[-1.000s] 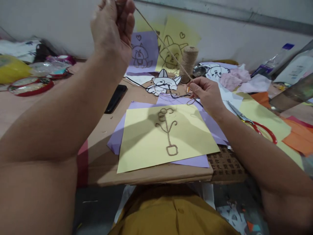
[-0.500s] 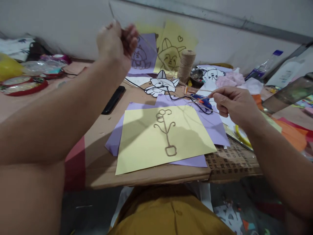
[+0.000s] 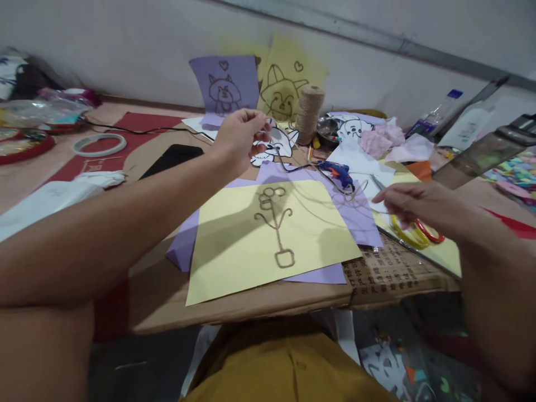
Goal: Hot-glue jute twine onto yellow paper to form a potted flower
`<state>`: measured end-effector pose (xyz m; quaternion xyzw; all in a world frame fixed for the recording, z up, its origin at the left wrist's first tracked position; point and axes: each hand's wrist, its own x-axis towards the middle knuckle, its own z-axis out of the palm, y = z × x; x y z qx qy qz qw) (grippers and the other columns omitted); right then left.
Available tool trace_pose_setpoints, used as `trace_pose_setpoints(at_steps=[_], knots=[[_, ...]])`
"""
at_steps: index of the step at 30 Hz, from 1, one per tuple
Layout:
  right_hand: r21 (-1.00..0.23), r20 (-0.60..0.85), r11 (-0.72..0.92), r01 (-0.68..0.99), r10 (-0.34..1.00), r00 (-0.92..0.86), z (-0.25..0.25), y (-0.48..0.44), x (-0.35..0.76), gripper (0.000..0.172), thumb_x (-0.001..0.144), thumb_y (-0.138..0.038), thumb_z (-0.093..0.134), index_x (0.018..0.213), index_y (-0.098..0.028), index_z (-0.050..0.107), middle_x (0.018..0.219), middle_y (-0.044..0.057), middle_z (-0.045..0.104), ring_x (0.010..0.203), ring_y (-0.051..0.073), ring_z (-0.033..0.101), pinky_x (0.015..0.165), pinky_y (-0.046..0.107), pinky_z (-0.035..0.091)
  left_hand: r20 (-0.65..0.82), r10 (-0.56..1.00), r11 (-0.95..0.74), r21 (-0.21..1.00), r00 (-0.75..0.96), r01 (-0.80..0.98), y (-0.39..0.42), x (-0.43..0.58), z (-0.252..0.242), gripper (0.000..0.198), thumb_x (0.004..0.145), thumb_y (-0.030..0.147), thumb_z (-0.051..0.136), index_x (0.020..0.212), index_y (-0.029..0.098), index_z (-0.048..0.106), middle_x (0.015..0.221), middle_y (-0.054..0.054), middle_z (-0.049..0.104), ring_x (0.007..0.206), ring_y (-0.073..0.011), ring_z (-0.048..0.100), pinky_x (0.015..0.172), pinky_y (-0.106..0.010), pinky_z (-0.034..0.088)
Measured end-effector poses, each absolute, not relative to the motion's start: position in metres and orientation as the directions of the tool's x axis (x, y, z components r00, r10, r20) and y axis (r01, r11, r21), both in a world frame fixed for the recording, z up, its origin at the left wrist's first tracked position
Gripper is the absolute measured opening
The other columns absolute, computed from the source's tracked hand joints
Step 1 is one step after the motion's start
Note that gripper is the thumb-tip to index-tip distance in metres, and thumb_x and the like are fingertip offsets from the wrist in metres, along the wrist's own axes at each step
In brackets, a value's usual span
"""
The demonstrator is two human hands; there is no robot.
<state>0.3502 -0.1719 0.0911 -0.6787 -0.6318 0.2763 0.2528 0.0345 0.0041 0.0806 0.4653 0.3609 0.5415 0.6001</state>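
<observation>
My left hand hovers above the far part of the yellow sheet, its fingers pinched on a strand of twine. My right hand is at the sheet's right, fingers closed on the twine too. Thin, blurred loops of twine hang slack between the hands. A flowerpot design in brown twine lies on the yellow sheet, with purple sheets under it. Behind the loops lies a blue glue gun with a black cord.
A twine spool stands at the back beside purple and yellow animal pictures. Right are a grey bottle and tape rolls. Left are a black phone, a white tape roll and a red sheet.
My left hand has come down and to the right from high up, closer to my right hand. The stretched twine has gone slack into loops. My right hand has lowered slightly.
</observation>
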Motion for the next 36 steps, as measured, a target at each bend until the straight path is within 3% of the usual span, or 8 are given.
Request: trace_pose_setpoints(at_steps=[3, 5, 8, 12, 16, 21, 27, 36], knots=[[-0.403, 0.142, 0.117, 0.908, 0.988, -0.065, 0.082, -0.17, 0.333, 0.033, 0.093, -0.053, 0.061, 0.104, -0.026, 0.077, 0.109, 0.009, 0.074, 0.099, 0.026, 0.066, 0.084, 0.042, 0.052, 0.039, 0.979, 0.028, 0.947, 0.202, -0.319, -0.007, 0.042, 0.065, 0.028, 0.097, 0.008, 0.058, 0.071, 0.017, 0.056, 0.058, 0.003, 0.049, 0.055, -0.0068, 0.042, 0.053, -0.022, 0.033], [-0.465, 0.326, 0.18, 0.867, 0.945, -0.021, 0.079, -0.161, 0.306, 0.031, 0.094, -0.047, 0.061, 0.111, -0.025, 0.074, 0.113, 0.009, 0.073, 0.1, 0.025, 0.066, 0.087, 0.042, 0.053, 0.042, 0.963, 0.053, 0.939, 0.267, -0.34, -0.017, 0.049, 0.057, 0.026, 0.097, 0.006, 0.057, 0.072, 0.015, 0.058, 0.059, 0.003, 0.049, 0.054, -0.0066, 0.045, 0.053, -0.022, 0.035], [-0.64, 0.446, 0.317, 0.7, 0.895, 0.002, 0.074, -0.137, 0.26, 0.03, 0.094, -0.045, 0.061, 0.114, -0.024, 0.069, 0.116, 0.008, 0.072, 0.105, 0.023, 0.065, 0.092, 0.04, 0.054, 0.049, 0.944, 0.086, 0.917, 0.325, -0.389, -0.036, 0.059, 0.052, 0.019, 0.093, 0.004, 0.061, 0.077, 0.014, 0.059, 0.064, 0.002, 0.056, 0.055, -0.0071, 0.053, 0.054, -0.021, 0.039], [-0.88, 0.377, 0.361, 0.307, 0.926, -0.011, 0.061, -0.104, 0.224, 0.037, 0.091, -0.053, 0.064, 0.113, -0.022, 0.066, 0.115, 0.007, 0.07, 0.102, 0.019, 0.066, 0.091, 0.037, 0.056, 0.076, 0.892, 0.131, 0.899, 0.445, -0.417, -0.057, 0.069, 0.05, 0.015, 0.091, 0.01, 0.068, 0.077, 0.01, 0.063, 0.068, 0.0, 0.06, 0.058, -0.0062, 0.057, 0.056, -0.019, 0.042], [-0.96, 0.264, 0.263, 0.095, 0.964, 0.007, 0.053, -0.095, 0.216, 0.036, 0.082, -0.053, 0.074, 0.101, -0.024, 0.068, 0.101, 0.003, 0.07, 0.084, 0.015, 0.066, 0.081, 0.035, 0.058, 0.065, 0.883, 0.161, 0.889, 0.466, -0.429, -0.066, 0.073, 0.046, 0.021, 0.088, 0.016, 0.075, 0.073, 0.011, 0.061, 0.06, 0.002, 0.057, 0.052, -0.0043, 0.051, 0.052, -0.017, 0.037], [-0.983, 0.186, 0.185, 0.011, 0.982, 0.047, 0.058, -0.1, 0.217, 0.025, 0.076, -0.042, 0.079, 0.084, -0.023, 0.065, 0.087, 0.0, 0.066, 0.08, 0.013, 0.064, 0.078, 0.032, 0.057, 0.1, 0.884, 0.111, 0.904, 0.457, -0.413, -0.066, 0.075, 0.04, 0.023, 0.085, 0.019, 0.079, 0.072, 0.013, 0.061, 0.06, 0.003, 0.057, 0.053, -0.0045, 0.05, 0.053, -0.018, 0.036], [-0.979, 0.206, 0.206, 0.012, 0.973, 0.108, 0.058, -0.098, 0.227, 0.016, 0.084, -0.031, 0.072, 0.08, -0.023, 0.059, 0.081, -0.002, 0.064, 0.076, 0.011, 0.062, 0.078, 0.029, 0.056, 0.123, 0.852, 0.021, 0.963, 0.509, -0.269, -0.06, 0.056, 0.036, 0.019, 0.086, 0.025, 0.077, 0.079, 0.012, 0.065, 0.077, -0.003, 0.066, 0.061, -0.0068, 0.055, 0.057, -0.021, 0.041], [-0.997, 0.023, 0.023, -0.079, 1.0, -0.005, 0.044, -0.092, 0.228, 0.036, 0.073, -0.05, 0.084, 0.08, -0.019, 0.065, 0.072, -0.003, 0.061, 0.058, 0.008, 0.056, 0.057, 0.024, 0.054, 0.08, 0.89, 0.049, 0.962, 0.449, -0.268, -0.05, 0.054, 0.032, 0.012, 0.086, 0.018, 0.072, 0.097, 0.012, 0.074, 0.078, -0.002, 0.065, 0.061, -0.0066, 0.051, 0.058, -0.021, 0.039]])
